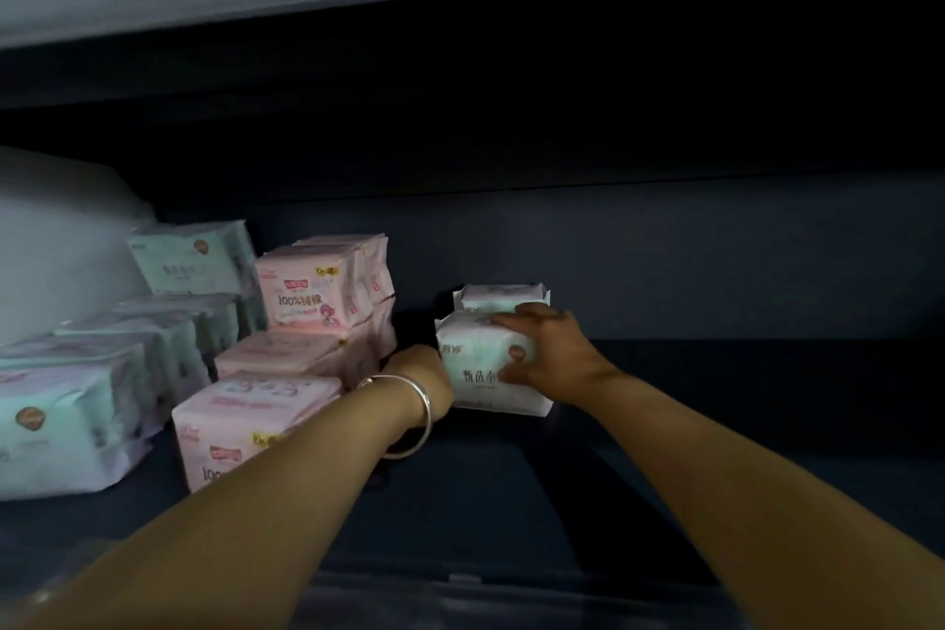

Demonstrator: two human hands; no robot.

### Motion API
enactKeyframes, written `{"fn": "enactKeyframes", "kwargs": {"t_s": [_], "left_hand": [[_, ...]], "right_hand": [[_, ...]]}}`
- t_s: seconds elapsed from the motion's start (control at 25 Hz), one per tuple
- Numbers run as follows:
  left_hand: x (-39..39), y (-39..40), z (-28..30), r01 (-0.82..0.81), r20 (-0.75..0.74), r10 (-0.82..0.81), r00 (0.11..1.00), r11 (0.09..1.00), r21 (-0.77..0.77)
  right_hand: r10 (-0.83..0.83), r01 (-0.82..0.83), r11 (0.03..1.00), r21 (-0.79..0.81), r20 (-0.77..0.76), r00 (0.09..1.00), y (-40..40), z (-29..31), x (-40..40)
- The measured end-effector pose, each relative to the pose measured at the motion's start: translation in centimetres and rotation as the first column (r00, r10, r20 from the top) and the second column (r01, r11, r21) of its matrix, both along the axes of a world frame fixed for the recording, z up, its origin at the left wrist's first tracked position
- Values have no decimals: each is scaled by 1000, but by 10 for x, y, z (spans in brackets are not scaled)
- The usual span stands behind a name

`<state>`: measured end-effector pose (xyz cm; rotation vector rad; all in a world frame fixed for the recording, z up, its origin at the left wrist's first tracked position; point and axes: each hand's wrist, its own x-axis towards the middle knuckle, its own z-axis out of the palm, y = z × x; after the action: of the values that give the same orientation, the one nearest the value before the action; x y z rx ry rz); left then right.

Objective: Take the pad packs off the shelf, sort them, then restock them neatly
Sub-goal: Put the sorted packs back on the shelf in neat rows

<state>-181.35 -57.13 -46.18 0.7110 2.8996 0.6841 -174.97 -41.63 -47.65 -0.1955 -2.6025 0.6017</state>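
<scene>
- Right hand (549, 353) is gripping the front green pack (480, 368), thumb across its face, fingers curled over the top.
- Left hand (422, 371) is touching its left side; fingers hidden.
- Pack is standing on the dark shelf (716, 399), right of the pink packs (317, 292).

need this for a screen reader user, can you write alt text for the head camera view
Two bare hands hold a mint-green pad pack on a dark shelf, the left hand at its left side, the right hand over its top and front. A second such pack stands behind it; pink packs and more green packs sit stacked to the left.
</scene>
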Motion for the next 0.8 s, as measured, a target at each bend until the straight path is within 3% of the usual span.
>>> {"fn": "enactKeyframes", "kwargs": {"t_s": [0.12, 0.32, 0.52, 0.68, 0.8], "left_hand": [[1, 5, -6, 54, -47, -55, 997, 998, -29], [3, 5, -15, 92, -125, -102, 987, 993, -79], [14, -3, -13, 118, -175, -137, 975, 986, -115], [34, -20, -10, 144, -260, -192, 946, 970, -194], [63, -42, -12, 152, -326, -219, 920, 964, -219]], "right_hand": [[-111, 112, 985, 133, -13, 994, 4, -6, -22], [-200, 193, 966, 170, 25, 979, 6, -4, -39], [-299, 280, 933, 228, 55, 953, -19, -1, -5], [-264, 197, 882, 428, 105, 959, -51, -3, 41], [-240, 150, 871, 469, 140, 961, -84, -2, 84]]}}
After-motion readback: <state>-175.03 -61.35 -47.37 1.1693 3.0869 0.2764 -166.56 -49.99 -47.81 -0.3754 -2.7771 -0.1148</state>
